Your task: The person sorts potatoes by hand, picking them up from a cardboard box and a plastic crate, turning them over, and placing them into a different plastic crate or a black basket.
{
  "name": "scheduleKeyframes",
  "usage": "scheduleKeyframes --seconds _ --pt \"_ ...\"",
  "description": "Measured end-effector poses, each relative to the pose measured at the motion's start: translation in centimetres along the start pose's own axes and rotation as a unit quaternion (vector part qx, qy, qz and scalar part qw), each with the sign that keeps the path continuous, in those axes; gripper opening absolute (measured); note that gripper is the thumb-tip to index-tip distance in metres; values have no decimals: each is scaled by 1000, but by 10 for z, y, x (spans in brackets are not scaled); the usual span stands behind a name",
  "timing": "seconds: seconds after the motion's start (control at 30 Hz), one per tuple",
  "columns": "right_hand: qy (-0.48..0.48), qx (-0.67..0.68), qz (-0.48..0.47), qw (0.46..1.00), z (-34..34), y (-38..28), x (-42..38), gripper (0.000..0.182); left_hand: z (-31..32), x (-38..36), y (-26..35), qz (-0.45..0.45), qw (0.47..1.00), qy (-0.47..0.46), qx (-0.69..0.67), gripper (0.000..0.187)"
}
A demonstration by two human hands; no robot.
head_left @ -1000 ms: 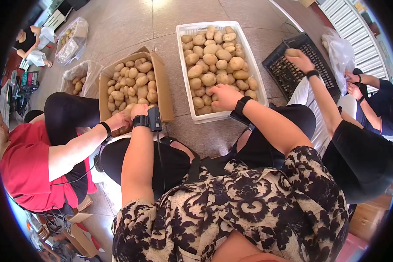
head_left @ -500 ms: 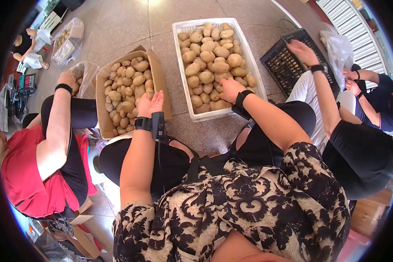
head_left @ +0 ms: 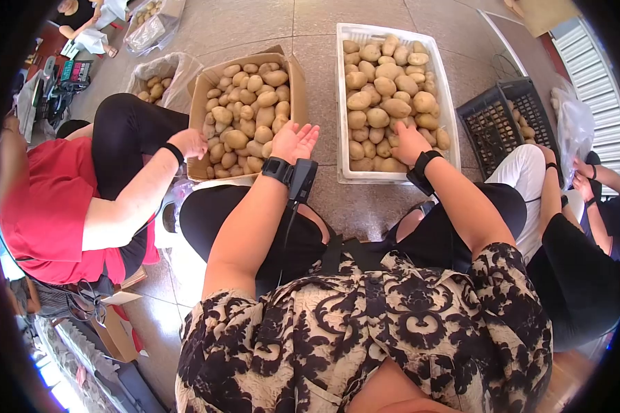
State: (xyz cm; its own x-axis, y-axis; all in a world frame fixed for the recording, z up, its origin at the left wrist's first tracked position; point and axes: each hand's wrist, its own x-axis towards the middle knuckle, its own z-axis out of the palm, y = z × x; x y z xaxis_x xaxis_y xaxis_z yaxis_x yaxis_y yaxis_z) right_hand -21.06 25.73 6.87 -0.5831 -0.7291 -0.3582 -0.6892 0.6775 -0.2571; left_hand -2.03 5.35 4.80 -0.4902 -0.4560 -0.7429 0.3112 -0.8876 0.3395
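Observation:
My left hand (head_left: 295,142) is turned palm up with its fingers spread, at the near right corner of a cardboard box (head_left: 298,93) filled with potatoes (head_left: 244,113). It holds nothing. To the right, my right hand (head_left: 412,146) reaches into a white plastic crate (head_left: 393,177) heaped with larger potatoes (head_left: 386,86). Its fingers curl down around a potato among the others; the fingertips are partly hidden. Both wrists carry black bands, and a dark device sits on the left one.
At left, the hand (head_left: 188,143) of a person in red is by the box's left edge. A plastic bag of potatoes (head_left: 157,88) stands behind. At right are a black crate (head_left: 492,124) with potatoes, another person's knee (head_left: 527,165) and a clear bag (head_left: 573,127).
The view has swung, shifting the boxes right. The left neighbour's hand has come from the bag to the box. The right neighbour's hand has left the black crate. My hands stay near the same containers.

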Motion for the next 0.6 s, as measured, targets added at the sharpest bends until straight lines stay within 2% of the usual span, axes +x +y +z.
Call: scheduleKeyframes --seconds 0.07,0.27,0.4,0.5,0.57,0.6 --pt "-31 7 -6 999 1 2 3 44 0 1 0 0 1000 2 4 30" --pt "5 19 -45 999 5 8 3 41 1 -2 -7 -6 999 2 32 31" --pt "-27 64 -30 997 -7 -7 -1 36 4 -7 -11 -35 999 -11 38 28" --pt "-13 133 -47 990 -7 -13 2 37 5 -10 -14 -51 997 -39 48 28" --pt "-42 283 -42 957 -7 -21 5 40 5 -12 -15 -61 995 -51 58 29" --pt "-43 284 -43 957 -10 -27 2 40 6 -13 -15 -70 993 -64 69 29"
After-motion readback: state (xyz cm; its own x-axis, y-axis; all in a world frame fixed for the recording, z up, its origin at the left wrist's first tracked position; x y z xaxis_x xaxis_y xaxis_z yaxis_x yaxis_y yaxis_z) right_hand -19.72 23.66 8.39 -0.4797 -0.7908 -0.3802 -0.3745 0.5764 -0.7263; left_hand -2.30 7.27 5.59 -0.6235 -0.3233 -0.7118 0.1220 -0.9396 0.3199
